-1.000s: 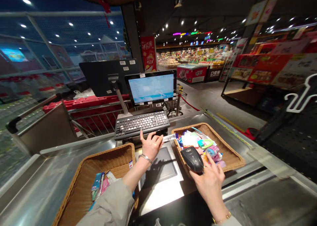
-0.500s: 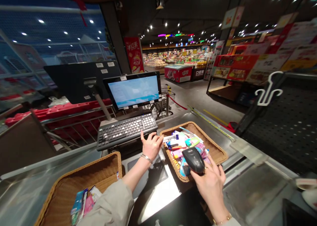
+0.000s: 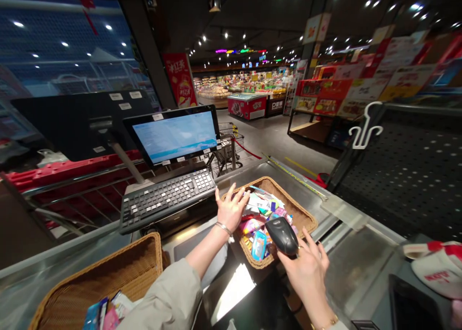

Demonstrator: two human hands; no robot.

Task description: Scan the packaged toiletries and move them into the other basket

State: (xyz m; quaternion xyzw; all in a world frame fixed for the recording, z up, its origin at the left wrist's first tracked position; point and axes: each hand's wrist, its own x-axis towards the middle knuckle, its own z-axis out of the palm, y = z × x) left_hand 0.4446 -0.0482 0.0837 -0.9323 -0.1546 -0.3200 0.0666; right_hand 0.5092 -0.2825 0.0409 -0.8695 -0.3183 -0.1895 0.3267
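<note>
My left hand (image 3: 230, 209) reaches over the near-left rim of the right wicker basket (image 3: 306, 213), fingers spread and open, just above the small colourful packets (image 3: 258, 219) inside. A bracelet circles its wrist. My right hand (image 3: 307, 267) grips a black handheld barcode scanner (image 3: 282, 235), held over the basket's front edge with its head towards the packets.
A black keyboard (image 3: 166, 198) and a lit touchscreen (image 3: 175, 135) stand behind the basket. A second wicker basket (image 3: 108, 282) with a few packets sits at the near left. The steel counter (image 3: 355, 262) runs right; a red and white bag (image 3: 436, 265) lies at the far right.
My left hand has moved right from the keyboard's edge to the right basket and opened its fingers. The view has swung to the right. The scanner stays in my right hand.
</note>
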